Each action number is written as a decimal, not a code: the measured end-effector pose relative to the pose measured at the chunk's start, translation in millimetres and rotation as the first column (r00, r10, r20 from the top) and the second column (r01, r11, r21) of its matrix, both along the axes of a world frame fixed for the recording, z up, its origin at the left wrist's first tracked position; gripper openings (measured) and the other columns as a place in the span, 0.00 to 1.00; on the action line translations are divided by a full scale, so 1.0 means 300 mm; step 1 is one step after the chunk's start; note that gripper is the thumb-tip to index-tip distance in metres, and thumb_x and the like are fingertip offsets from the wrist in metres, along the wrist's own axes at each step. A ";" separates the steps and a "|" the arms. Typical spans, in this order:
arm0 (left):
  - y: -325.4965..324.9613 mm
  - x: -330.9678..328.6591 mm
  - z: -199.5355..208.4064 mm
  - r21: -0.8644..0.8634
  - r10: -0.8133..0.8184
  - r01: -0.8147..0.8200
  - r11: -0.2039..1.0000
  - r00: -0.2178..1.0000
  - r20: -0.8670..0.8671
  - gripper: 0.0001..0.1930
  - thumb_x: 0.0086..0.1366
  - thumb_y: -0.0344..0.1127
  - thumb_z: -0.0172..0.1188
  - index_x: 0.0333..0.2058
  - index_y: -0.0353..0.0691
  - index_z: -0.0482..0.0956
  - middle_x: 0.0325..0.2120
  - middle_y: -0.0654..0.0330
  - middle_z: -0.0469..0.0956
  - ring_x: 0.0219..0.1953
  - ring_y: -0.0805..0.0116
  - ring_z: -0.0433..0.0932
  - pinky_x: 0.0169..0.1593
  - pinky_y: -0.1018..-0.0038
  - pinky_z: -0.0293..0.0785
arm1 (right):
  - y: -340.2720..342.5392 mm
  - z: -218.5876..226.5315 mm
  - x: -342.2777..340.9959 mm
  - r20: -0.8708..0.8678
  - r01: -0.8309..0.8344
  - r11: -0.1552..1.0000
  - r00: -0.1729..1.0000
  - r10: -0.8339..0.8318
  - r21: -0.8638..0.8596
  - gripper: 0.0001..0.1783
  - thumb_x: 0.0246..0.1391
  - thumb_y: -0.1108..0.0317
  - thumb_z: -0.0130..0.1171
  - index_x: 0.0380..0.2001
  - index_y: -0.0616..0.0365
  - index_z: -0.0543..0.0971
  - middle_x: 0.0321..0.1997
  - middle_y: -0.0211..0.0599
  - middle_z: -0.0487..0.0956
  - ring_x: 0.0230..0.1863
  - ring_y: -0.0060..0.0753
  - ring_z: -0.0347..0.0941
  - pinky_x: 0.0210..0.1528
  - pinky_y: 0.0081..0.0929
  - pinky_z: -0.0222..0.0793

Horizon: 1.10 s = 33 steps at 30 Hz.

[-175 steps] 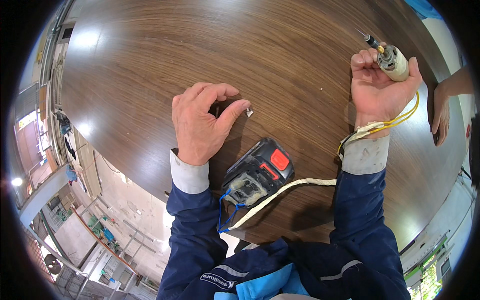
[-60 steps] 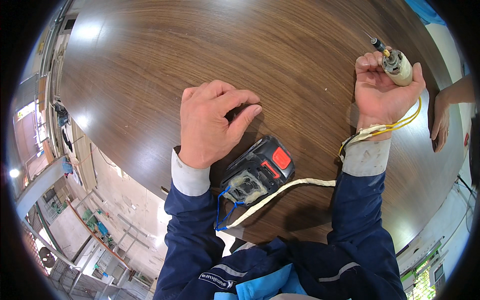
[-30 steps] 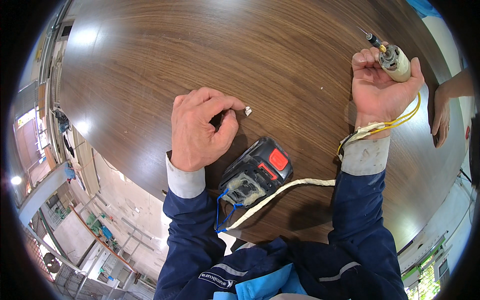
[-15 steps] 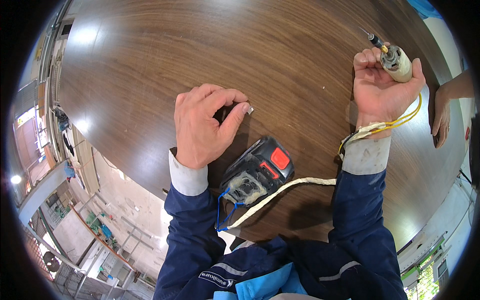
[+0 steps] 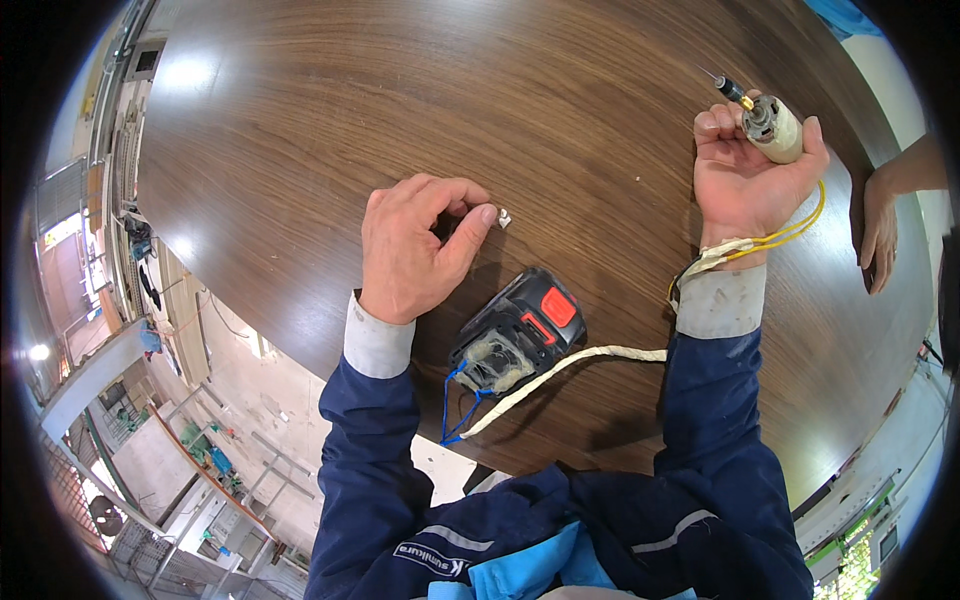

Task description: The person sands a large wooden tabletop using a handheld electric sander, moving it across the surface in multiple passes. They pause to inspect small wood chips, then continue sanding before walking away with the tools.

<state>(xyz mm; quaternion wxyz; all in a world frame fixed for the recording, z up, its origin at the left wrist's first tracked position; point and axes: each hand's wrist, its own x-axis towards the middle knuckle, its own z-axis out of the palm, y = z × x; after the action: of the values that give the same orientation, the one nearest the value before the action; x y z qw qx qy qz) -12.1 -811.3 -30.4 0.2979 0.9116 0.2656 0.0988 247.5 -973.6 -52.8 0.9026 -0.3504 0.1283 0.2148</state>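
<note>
Thumb and forefinger of my left hand (image 5: 415,250) are closed in a pinch on a small shiny whitish piece (image 5: 504,218), held low over the wooden table. What exactly the piece is, I cannot make out. My right hand (image 5: 745,195), palm up, grips a small handheld motor drill (image 5: 778,135) with a cream-wrapped body, a brass and black chuck and a thin bit tilted up to the left. Yellow wires (image 5: 808,232) loop from it past my wrist. Between my forearms lies a black battery pack (image 5: 520,325) with red parts, blue wires and a cream-wrapped cable (image 5: 560,373).
The brown wood-grain table (image 5: 400,90) fills the middle, its left edge slanting down toward me. At the right edge, another person's hand (image 5: 880,230) rests on the tabletop. A blue item (image 5: 848,15) shows at the top right. Shelving and clutter stand beyond the table's left side.
My right hand and the drill have shifted slightly left and down in view. The piece in my left fingers is turned and shows more. The battery pack appears slightly shifted with the view.
</note>
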 end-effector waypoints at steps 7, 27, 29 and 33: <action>-0.024 0.018 0.020 0.126 -0.078 0.087 0.988 0.994 -0.075 0.05 0.60 0.40 0.72 0.33 0.48 0.88 0.26 0.68 0.81 0.30 0.67 0.77 0.42 0.68 0.65 | -0.004 -0.001 0.004 -0.011 -0.030 0.999 0.999 0.031 0.021 0.32 0.61 0.43 0.54 0.38 0.69 0.77 0.28 0.43 0.71 0.32 0.40 0.64 0.38 0.37 0.65; 0.004 0.041 -0.007 -0.043 0.036 -0.038 0.998 0.998 -0.047 0.10 0.61 0.41 0.73 0.33 0.42 0.86 0.23 0.62 0.79 0.25 0.67 0.76 0.30 0.71 0.70 | 0.001 -0.004 0.007 0.010 -0.024 1.000 1.000 0.024 -0.007 0.32 0.62 0.42 0.52 0.36 0.68 0.77 0.27 0.42 0.73 0.28 0.38 0.68 0.36 0.38 0.67; 0.000 0.045 -0.003 -0.046 0.059 -0.063 0.997 0.995 -0.085 0.11 0.60 0.42 0.75 0.33 0.42 0.86 0.22 0.63 0.78 0.25 0.68 0.76 0.31 0.71 0.70 | 0.001 -0.006 0.010 0.012 -0.026 1.000 1.000 0.026 -0.009 0.32 0.62 0.41 0.53 0.34 0.67 0.78 0.26 0.42 0.74 0.27 0.38 0.69 0.35 0.38 0.68; 0.007 0.051 0.005 -0.072 0.071 -0.083 0.994 0.986 -0.148 0.11 0.57 0.44 0.75 0.31 0.45 0.86 0.24 0.63 0.80 0.26 0.64 0.79 0.32 0.67 0.72 | 0.003 -0.007 0.006 0.013 -0.003 1.000 1.000 0.004 -0.022 0.32 0.62 0.43 0.52 0.38 0.70 0.77 0.28 0.42 0.72 0.29 0.39 0.66 0.37 0.38 0.66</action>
<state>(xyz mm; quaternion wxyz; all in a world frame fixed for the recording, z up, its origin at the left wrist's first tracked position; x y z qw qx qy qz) 3.1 -809.3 -28.8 0.3089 0.8931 0.3254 0.0330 249.4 -972.8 -55.0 0.8990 -0.3621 0.1244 0.2127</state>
